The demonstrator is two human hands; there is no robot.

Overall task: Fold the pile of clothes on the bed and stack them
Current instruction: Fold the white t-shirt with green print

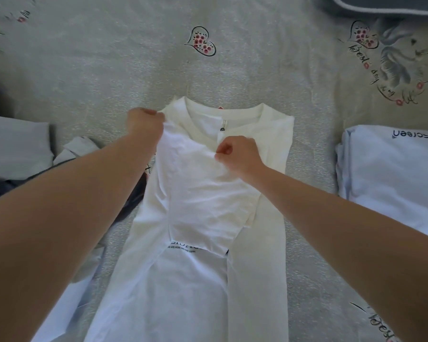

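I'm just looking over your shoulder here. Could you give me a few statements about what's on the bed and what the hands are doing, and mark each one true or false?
1. Both hands are pinching fabric of the white shirt. True: the left hand grips near the shoulder, the right hand near the middle below the collar.
2. The shirt lies with its collar toward the person. False: the collar points away, toward the far side of the bed.
3. A folded pale blue garment lies to the right of the shirt. True.
4. The bedspread is plain, with no pattern. False: it has heart and flower prints and some lettering.
5. The shirt has dark printed lettering. True.
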